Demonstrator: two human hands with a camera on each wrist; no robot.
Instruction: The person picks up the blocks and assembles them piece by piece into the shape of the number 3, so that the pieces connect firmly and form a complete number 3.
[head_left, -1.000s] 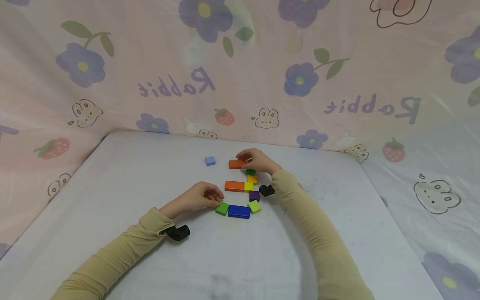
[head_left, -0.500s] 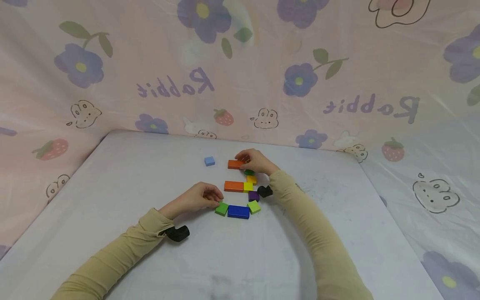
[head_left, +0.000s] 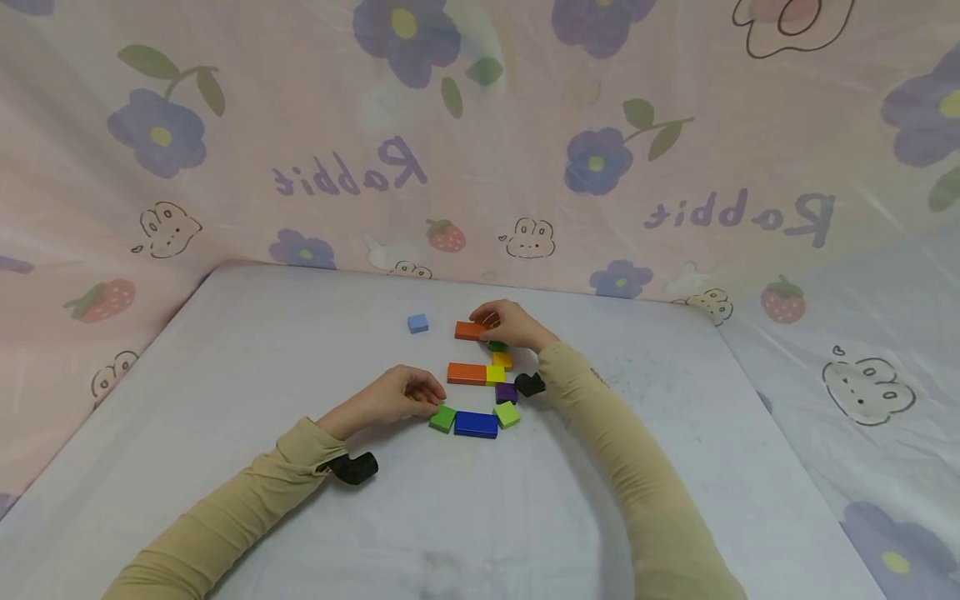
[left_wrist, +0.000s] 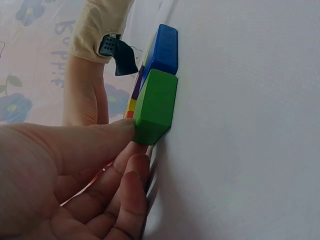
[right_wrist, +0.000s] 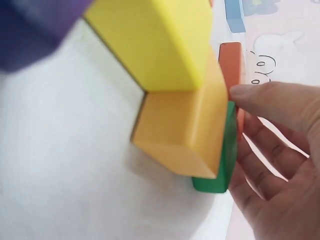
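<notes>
In the head view my left hand [head_left: 393,394] is at the near-left end of a row of coloured blocks. Its thumb and a finger pinch a green block [left_wrist: 156,105], which lies against a long blue block [head_left: 476,424]. At the far end, my right hand [head_left: 513,323] holds a long orange block [head_left: 468,331] between thumb and fingers. Below that hand, a dark green block [right_wrist: 212,184] is partly covered; beside it sits an amber block [right_wrist: 170,125]. A second long orange block [head_left: 467,373] touches a yellow block [head_left: 495,374] in the middle.
A purple block [head_left: 506,392] and a lime block [head_left: 507,414] continue the right side of the figure. A light blue block [head_left: 417,323] lies apart at the back left. The white table [head_left: 300,533] meets a printed curtain [head_left: 495,150] behind.
</notes>
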